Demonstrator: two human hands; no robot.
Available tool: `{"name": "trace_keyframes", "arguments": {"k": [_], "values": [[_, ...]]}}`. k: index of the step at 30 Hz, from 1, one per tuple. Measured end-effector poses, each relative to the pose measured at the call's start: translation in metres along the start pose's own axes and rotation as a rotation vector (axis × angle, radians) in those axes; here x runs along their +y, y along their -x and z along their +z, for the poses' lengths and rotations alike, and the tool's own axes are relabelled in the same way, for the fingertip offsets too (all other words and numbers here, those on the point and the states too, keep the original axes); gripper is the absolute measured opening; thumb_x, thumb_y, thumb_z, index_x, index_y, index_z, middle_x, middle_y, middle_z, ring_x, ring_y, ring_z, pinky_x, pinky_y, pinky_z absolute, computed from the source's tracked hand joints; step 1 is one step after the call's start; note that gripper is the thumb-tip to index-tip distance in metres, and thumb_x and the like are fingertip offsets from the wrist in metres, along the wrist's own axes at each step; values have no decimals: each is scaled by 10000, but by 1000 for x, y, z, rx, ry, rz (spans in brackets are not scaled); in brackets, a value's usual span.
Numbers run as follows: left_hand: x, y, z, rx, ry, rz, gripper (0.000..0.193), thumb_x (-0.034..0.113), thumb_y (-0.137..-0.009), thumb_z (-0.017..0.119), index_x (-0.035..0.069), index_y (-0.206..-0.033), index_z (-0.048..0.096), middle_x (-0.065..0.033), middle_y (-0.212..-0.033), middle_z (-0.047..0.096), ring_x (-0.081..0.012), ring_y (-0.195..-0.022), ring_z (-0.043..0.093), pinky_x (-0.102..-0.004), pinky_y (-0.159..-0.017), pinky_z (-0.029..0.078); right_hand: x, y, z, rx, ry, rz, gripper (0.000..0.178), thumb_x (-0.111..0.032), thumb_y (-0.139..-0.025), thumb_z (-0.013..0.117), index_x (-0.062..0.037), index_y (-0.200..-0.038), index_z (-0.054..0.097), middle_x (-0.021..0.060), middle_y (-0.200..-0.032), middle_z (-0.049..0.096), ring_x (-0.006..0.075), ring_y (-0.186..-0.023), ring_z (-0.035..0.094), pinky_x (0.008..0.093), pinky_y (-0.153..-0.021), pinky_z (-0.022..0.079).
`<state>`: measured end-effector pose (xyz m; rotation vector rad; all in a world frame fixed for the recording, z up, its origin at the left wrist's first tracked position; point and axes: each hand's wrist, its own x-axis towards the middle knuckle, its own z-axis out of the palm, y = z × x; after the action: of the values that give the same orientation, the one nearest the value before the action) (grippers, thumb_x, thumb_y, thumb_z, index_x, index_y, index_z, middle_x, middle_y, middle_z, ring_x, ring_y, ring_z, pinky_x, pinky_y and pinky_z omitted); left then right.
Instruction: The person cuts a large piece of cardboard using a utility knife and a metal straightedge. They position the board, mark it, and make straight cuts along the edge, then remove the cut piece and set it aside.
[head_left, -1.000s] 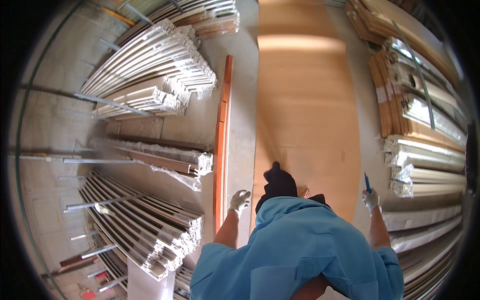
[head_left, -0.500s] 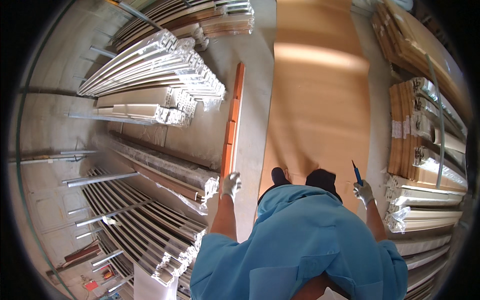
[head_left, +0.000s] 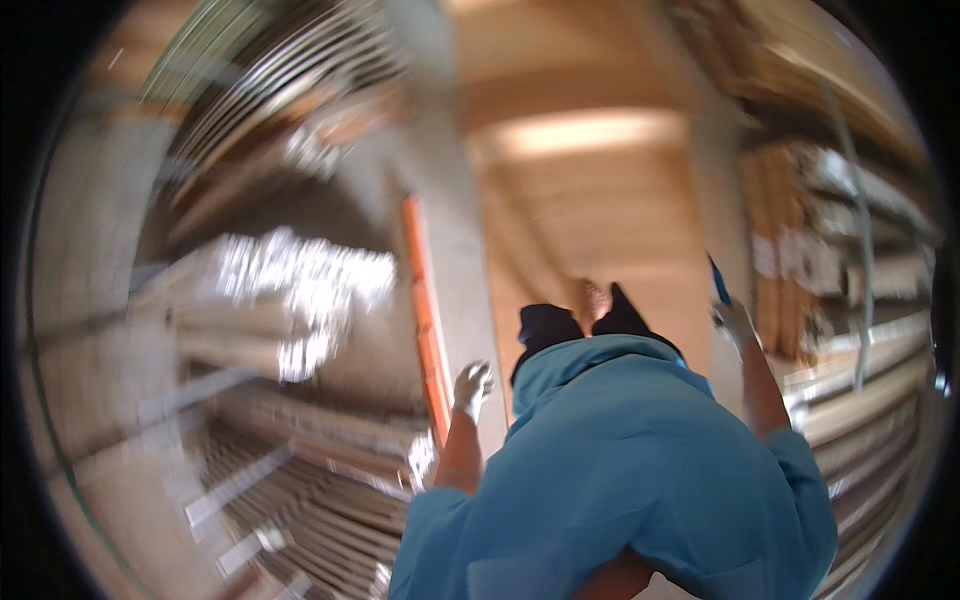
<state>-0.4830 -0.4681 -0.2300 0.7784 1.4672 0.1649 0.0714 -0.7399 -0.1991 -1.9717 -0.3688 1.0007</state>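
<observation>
My left hand (head_left: pixel 473 388), in a white glove, hangs loosely with its fingers a little curled and apart, holding nothing. Just left of it lies a long orange-brown strip (head_left: pixel 425 318), apart from the hand. My right hand (head_left: pixel 735 320), gloved too, is closed around a slim blue tool (head_left: pixel 720 284) with a thin dark tip pointing up and away. Blur hides the tool's exact kind.
Racks of long white profiles (head_left: pixel 300 280) fill the left side. Stacked brown boards (head_left: pixel 775 250) and wrapped lengths (head_left: pixel 870 330) stand at the right behind a metal upright (head_left: pixel 860 230). Brown sheeting (head_left: pixel 590 220) covers the floor ahead of my feet.
The view has swung and blurred. My left hand has come away to the right of the strip. The blue tool stays in my right hand, and my feet have shifted in a step.
</observation>
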Motion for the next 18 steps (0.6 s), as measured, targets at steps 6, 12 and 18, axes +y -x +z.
{"name": "trace_keyframes", "arguments": {"k": [6,12,18], "values": [[128,-81,101,-220,-163,-148,430,322,-927,635,127,-1292,517,-72,-1036,621,-206,-824,616,-391,-771,523,-164,-125,-24,168,-27,8,310,-322,-892,642,-57,-1052,621,40,-813,644,116,-672,612,278,-609,519],[338,-196,144,-142,-247,0,479,342,-908,666,113,-1296,501,-106,-1059,611,-249,-879,621,-426,-756,546,-168,-189,-24,46,37,344,288,-302,-855,655,-49,-990,626,48,-763,634,140,-645,610,293,-578,497],[581,-276,224,-167,-357,135,530,310,-913,657,91,-1354,461,-155,-1171,595,-305,-1012,599,-449,-862,507,-156,-235,-21,289,-209,709,279,-282,-844,666,-39,-968,608,55,-770,631,156,-650,616,301,-592,519]]}}
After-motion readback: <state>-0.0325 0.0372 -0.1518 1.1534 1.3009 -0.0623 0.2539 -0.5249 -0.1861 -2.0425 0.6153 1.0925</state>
